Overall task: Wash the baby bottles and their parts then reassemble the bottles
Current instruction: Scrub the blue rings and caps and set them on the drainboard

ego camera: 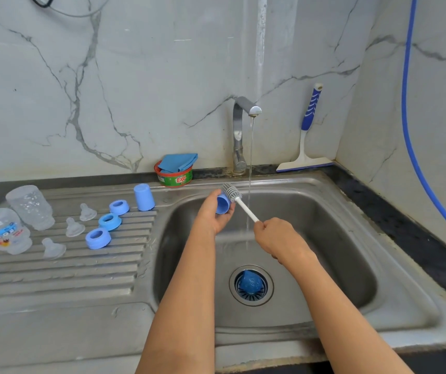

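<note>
Your forearms reach over the sink's front edge. Left hand wraps the blue cap near the back rim, right hand clamps the brush handle. Cap looks light, stiff and wet, probably slippery, so I'd squeeze its sides.

the sink is brushed stainless steel with a dull sheen, its drainboard ribbed; the tap is brighter polished metal; the wall looks like glossy veined marble; the bottles are clear plastic, beaded with water; the teats translucent, soft-looking; the rings and the held cap matt blue plastic; the brush has a smooth white plastic handle and grey bristles
</note>
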Demonstrator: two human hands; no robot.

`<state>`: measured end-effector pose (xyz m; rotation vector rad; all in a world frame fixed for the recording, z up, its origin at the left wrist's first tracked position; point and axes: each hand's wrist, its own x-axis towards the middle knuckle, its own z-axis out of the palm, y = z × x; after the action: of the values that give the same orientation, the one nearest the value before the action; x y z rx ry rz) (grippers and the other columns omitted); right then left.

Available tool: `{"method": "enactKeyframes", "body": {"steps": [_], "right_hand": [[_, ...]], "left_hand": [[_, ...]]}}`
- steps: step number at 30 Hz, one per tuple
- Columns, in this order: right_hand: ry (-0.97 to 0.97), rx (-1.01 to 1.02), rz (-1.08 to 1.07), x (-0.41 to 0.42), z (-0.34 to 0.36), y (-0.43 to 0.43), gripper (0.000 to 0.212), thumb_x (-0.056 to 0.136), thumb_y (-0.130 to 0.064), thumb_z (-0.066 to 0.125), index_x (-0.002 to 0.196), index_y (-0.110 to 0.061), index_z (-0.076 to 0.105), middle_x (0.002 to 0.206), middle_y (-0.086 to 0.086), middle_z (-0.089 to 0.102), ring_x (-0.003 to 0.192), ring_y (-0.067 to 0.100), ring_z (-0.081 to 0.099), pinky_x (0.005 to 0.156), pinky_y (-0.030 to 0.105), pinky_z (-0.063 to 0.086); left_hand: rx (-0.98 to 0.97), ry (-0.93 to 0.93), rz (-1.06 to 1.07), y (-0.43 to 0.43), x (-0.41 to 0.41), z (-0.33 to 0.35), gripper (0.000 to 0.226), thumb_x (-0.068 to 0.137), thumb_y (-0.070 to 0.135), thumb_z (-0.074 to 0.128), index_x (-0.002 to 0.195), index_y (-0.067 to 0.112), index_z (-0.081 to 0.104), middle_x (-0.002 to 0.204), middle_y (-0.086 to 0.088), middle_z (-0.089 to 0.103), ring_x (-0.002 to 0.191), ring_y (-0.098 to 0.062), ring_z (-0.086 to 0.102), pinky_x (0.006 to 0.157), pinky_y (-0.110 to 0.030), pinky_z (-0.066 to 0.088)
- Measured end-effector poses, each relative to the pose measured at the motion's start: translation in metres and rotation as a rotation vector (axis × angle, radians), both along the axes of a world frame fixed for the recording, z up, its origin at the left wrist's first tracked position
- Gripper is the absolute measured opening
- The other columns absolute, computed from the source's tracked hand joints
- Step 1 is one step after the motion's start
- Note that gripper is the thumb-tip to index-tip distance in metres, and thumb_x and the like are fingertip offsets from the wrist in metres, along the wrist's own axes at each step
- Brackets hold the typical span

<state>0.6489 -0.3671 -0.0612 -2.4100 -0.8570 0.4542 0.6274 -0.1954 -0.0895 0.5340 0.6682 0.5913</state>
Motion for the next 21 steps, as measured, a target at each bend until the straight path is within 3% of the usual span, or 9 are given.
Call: {"method": "enactKeyframes", "body": {"steps": [2, 4, 8, 11, 13, 16, 18, 21], "right_hand": [[0.007, 0.008, -0.019, 0.003, 0.0, 0.002, 0.032, 0.098, -0.028, 0.029, 0.092, -0.008, 0.054, 0.069, 0.003, 0.049, 0.054, 0.015, 0.047, 0.051, 0.028, 0.041], [0.044, 0.021, 0.0, 0.002, 0.0, 0.004, 0.033, 0.098, -0.028, 0.029, 0.093, -0.008, 0.054, 0.067, 0.002, 0.047, 0.053, 0.014, 0.045, 0.049, 0.027, 0.039], [0.079, -0.026, 0.059, -0.008, -0.001, 0.002, 0.036, 0.099, -0.03, 0.03, 0.104, -0.006, 0.055, 0.07, 0.002, 0.046, 0.053, 0.013, 0.042, 0.045, 0.024, 0.033], [0.043, -0.003, 0.007, -0.008, -0.005, 0.005, 0.038, 0.099, -0.029, 0.03, 0.106, -0.004, 0.058, 0.078, 0.005, 0.052, 0.058, 0.018, 0.048, 0.049, 0.026, 0.036], [0.031, 0.041, -0.04, -0.005, -0.007, 0.008, 0.039, 0.1, -0.027, 0.03, 0.103, -0.001, 0.058, 0.085, 0.01, 0.054, 0.065, 0.023, 0.051, 0.055, 0.027, 0.038], [0.058, 0.085, -0.035, -0.004, -0.004, 0.007, 0.032, 0.102, -0.025, 0.029, 0.093, -0.004, 0.051, 0.086, 0.011, 0.053, 0.061, 0.021, 0.047, 0.047, 0.025, 0.035], [0.068, 0.075, -0.008, -0.006, -0.003, 0.005, 0.029, 0.102, -0.023, 0.028, 0.093, -0.005, 0.049, 0.085, 0.01, 0.051, 0.066, 0.023, 0.047, 0.047, 0.022, 0.034], [0.097, 0.036, 0.003, -0.008, -0.004, 0.003, 0.029, 0.102, -0.023, 0.028, 0.094, -0.005, 0.05, 0.082, 0.008, 0.05, 0.055, 0.015, 0.042, 0.046, 0.022, 0.033]], "left_hand": [[0.011, 0.006, -0.031, -0.005, -0.001, 0.0, 0.017, 0.095, 0.014, 0.055, 0.106, 0.002, 0.052, 0.11, -0.019, 0.052, 0.089, -0.026, 0.056, 0.066, -0.03, 0.054], [0.011, 0.018, -0.001, -0.006, -0.001, 0.0, 0.02, 0.096, 0.015, 0.054, 0.111, 0.002, 0.05, 0.111, -0.018, 0.052, 0.086, -0.026, 0.056, 0.067, -0.03, 0.055], [0.01, 0.04, 0.153, 0.0, -0.003, -0.003, 0.018, 0.099, 0.015, 0.047, 0.111, 0.003, 0.051, 0.092, -0.013, 0.053, 0.076, -0.02, 0.053, 0.074, -0.032, 0.05], [0.013, 0.028, 0.153, -0.003, -0.002, 0.001, 0.019, 0.1, 0.015, 0.046, 0.114, 0.004, 0.048, 0.091, -0.013, 0.051, 0.077, -0.021, 0.052, 0.081, -0.032, 0.05], [0.027, 0.031, 0.095, -0.01, 0.001, 0.005, 0.017, 0.1, 0.015, 0.047, 0.112, 0.003, 0.045, 0.094, -0.015, 0.051, 0.078, -0.023, 0.053, 0.073, -0.032, 0.054], [0.064, 0.07, 0.069, -0.018, 0.004, 0.007, 0.02, 0.1, 0.016, 0.046, 0.116, 0.003, 0.047, 0.111, -0.019, 0.052, 0.076, -0.024, 0.056, 0.055, -0.031, 0.055], [0.066, 0.098, 0.108, -0.019, 0.006, 0.005, 0.03, 0.101, 0.02, 0.045, 0.127, 0.005, 0.047, 0.115, -0.017, 0.05, 0.078, -0.022, 0.054, 0.066, -0.031, 0.052], [0.128, 0.14, 0.119, -0.022, 0.006, 0.001, 0.042, 0.099, 0.036, 0.048, 0.132, 0.008, 0.045, 0.11, -0.01, 0.052, 0.087, -0.019, 0.052, 0.079, -0.028, 0.046]]}}
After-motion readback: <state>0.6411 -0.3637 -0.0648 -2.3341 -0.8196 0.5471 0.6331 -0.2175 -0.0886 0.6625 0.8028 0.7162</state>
